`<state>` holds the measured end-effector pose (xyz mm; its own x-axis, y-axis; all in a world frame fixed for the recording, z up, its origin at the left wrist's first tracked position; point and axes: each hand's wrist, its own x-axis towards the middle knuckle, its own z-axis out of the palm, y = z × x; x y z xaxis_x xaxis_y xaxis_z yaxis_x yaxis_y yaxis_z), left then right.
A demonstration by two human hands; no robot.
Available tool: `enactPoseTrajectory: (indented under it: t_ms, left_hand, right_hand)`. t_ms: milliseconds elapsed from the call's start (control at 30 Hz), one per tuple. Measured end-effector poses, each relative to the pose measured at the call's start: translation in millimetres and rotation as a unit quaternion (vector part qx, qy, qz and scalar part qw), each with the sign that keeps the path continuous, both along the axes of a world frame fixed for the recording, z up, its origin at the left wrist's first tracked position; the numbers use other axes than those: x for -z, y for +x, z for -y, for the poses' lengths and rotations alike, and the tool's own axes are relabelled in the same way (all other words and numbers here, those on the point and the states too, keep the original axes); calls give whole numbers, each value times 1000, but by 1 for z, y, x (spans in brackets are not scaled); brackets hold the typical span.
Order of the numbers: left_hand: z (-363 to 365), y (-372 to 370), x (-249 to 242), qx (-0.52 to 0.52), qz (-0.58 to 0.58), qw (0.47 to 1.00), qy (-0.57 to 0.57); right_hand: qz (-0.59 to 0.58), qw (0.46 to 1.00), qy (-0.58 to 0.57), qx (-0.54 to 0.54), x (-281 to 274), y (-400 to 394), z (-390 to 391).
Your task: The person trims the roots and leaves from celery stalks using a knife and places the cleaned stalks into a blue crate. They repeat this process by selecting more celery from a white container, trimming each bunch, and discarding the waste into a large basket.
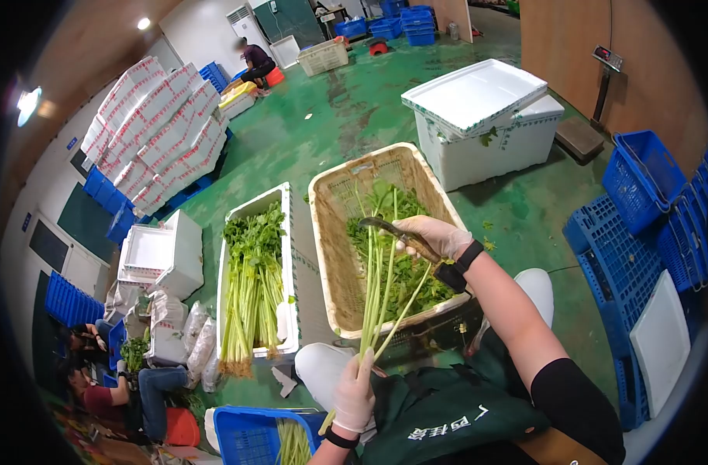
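Note:
My left hand (354, 394), in a thin white glove, is closed around the lower part of a few long celery stalks (375, 298). Their leafy tops reach up over a beige plastic crate (320, 260) with loose green leaves inside. My gloved right hand (437, 235) grips a curved knife (420, 246), its dark blade lying across the upper stalks. Left of the crate, a white foam box (294, 279) holds a bundle of celery (249, 291), roots toward me. By my left wrist stands a blue basket (241, 435) with bare stalks (293, 443) in it.
Foam boxes (478, 151) stand beyond the crate to the right. Blue baskets (640, 178) and a blue pallet (606, 287) line the right side, near a floor scale (580, 139). Stacked cartons (156, 132) rise at left. Other people (98, 387) sit lower left and at the back.

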<state>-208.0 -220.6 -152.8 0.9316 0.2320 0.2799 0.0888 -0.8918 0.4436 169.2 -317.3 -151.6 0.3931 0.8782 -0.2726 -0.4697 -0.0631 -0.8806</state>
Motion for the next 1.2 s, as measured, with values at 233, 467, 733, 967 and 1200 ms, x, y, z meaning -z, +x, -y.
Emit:
enactPoseTrajectory:
  t_ms: [233, 467, 733, 967, 1200]
  left_hand:
    - [-2, -4, 4, -7, 8, 1000, 30]
    - [3, 3, 10, 15, 16, 999, 25]
    - [7, -5, 9, 22, -35, 998, 38]
    - [1, -10, 9, 20, -17, 999, -37]
    - [-33, -33, 29, -36, -8, 899, -437]
  right_hand:
    - [153, 892, 119, 408, 7, -23, -6]
    - [17, 998, -8, 56, 17, -38, -8]
    - [-117, 964, 108, 211, 34, -19, -20]
    - [709, 633, -53, 307, 28, -15, -8]
    - [191, 880, 7, 435, 37, 48, 22]
